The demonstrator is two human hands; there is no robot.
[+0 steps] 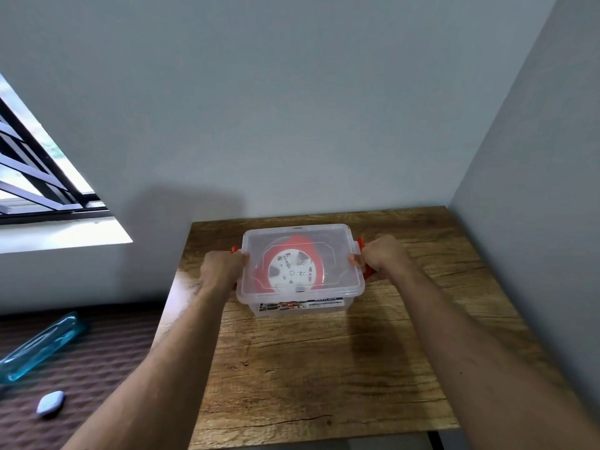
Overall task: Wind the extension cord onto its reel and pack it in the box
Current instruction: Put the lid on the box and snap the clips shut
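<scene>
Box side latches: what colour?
Red-orange, on the box's latches; head view shows them, partly under both hands.

Soft daylight comes in from the window (39,177) on the left, throwing faint shadows rightward across the wooden table (324,368), while wide-angle distortion bends the edges and the corners go slightly blurry.

box (300,292) on surface (324,368), toward its far edge by the wall; reel (292,271) in box, under lid (337,241); left hand (224,266) at box's left end; right hand (381,256) at right end; bottle (39,347) left of surface
</scene>
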